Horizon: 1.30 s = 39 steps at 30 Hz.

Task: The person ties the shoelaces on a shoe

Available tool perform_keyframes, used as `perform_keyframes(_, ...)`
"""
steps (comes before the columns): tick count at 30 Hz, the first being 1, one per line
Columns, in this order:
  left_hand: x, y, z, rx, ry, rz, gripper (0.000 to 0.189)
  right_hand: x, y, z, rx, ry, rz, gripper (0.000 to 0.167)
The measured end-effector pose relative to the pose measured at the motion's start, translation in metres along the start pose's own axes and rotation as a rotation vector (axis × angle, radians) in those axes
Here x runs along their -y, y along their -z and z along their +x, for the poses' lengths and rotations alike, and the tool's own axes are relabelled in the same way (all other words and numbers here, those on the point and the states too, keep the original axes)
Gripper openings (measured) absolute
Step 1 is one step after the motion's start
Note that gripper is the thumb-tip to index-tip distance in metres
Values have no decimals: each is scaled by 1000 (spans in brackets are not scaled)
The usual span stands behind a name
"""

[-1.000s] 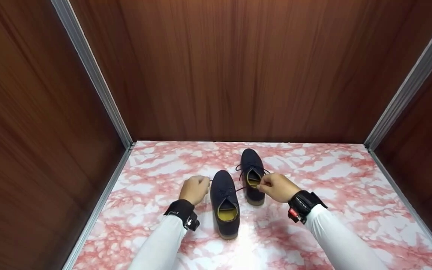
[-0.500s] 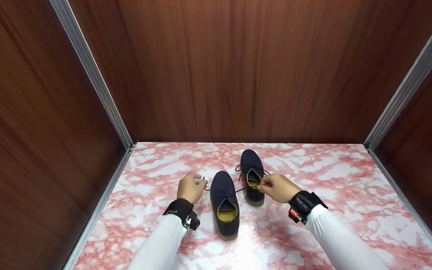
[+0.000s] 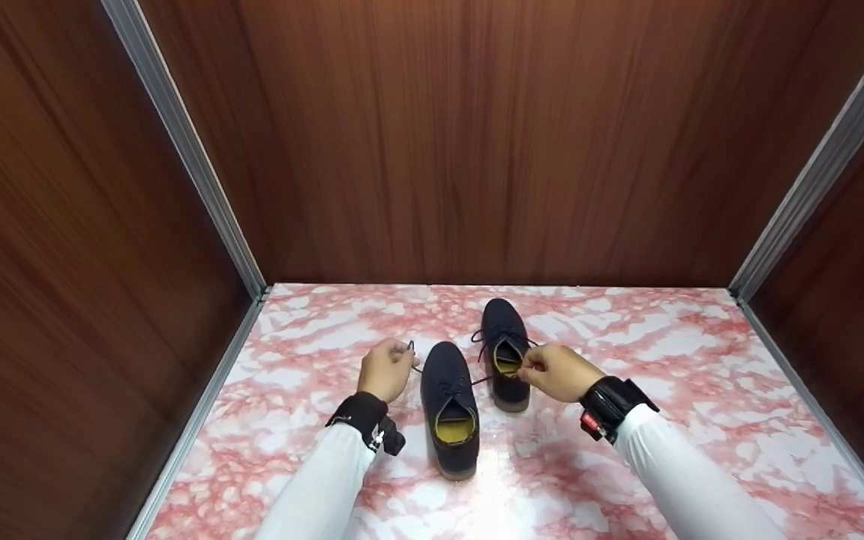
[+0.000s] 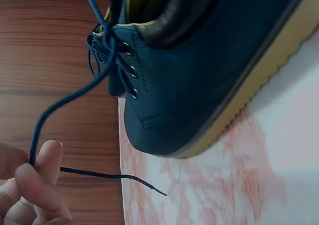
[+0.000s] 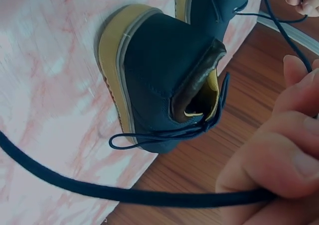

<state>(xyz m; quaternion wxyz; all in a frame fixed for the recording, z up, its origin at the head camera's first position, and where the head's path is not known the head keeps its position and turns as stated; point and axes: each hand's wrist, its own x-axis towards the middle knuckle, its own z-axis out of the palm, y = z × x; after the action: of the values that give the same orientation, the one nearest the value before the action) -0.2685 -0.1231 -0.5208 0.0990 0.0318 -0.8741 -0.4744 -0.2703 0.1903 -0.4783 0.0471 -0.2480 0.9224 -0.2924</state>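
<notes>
A navy lace-up shoe [image 3: 443, 364] with a yellow insole stands upright between my hands, toe pointing away. My left hand [image 3: 385, 373], left of its toe, pinches one shoelace [image 4: 65, 100] between thumb and fingers. In the left wrist view that lace runs taut-looking from the crossing over the eyelets, and its thin tip hangs past the fingers. My right hand [image 3: 561, 373] pinches the other lace [image 5: 149, 197] and is held over the heel side of the second navy shoe [image 3: 503, 316]. That second shoe's laces [image 5: 174, 134] form loops in the right wrist view.
The shoes stand on a red-and-white marbled surface [image 3: 312, 450]. Brown wood-grain panels [image 3: 432, 150] rise at the back and both sides, with grey metal strips [image 3: 192, 150] at the corners. The second shoe stands farther back, right of the first.
My left hand's fingers have shifted on the lace, loosening and then closing again, and a lace end now sticks up from them. The right hand and both shoes have barely moved.
</notes>
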Motion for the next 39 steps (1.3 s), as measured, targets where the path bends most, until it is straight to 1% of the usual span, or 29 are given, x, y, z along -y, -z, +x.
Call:
perform_keyframes(3, -3, -1, 1, 50, 14, -46, 12, 1, 2, 1, 5, 3, -9, 16)
perform_keyframes(6, -5, -4, 1, 92, 4, -95, 15, 3, 3, 2, 5, 13, -11, 15)
perform_keyframes(12, -12, -14, 3, 129, -73, -158, 14, 7, 3, 6, -4, 55, -7, 13)
perform_keyframes(16, -18, -21, 1, 188, -97, -172, 12, 11, 4, 9, -21, 76, -4, 12)
perform_keyframes(20, -22, -30, -3, 268, -108, -124, 11, 17, 5, 15, -63, 113, -4, 11)
perform_keyframes(25, -24, -42, -6, 327, -133, -59, 9, 24, 3, 25, -134, 160, 5, 8)
perform_keyframes(29, -25, -47, -9, 387, -150, -49, 10, 30, -1, 32, -218, 174, -20, 7)
perform_keyframes(32, -26, -47, -12, 431, -159, -47, 10, 33, -3, 36, -266, 164, -29, 9)
perform_keyframes(35, -25, -46, -13, 443, -182, -28, 8, 36, -4, 40, -301, 160, -55, 9)
perform_keyframes(39, -23, -43, -15, 425, -213, -9, 7, 39, -5, 43, -329, 171, -102, 8)
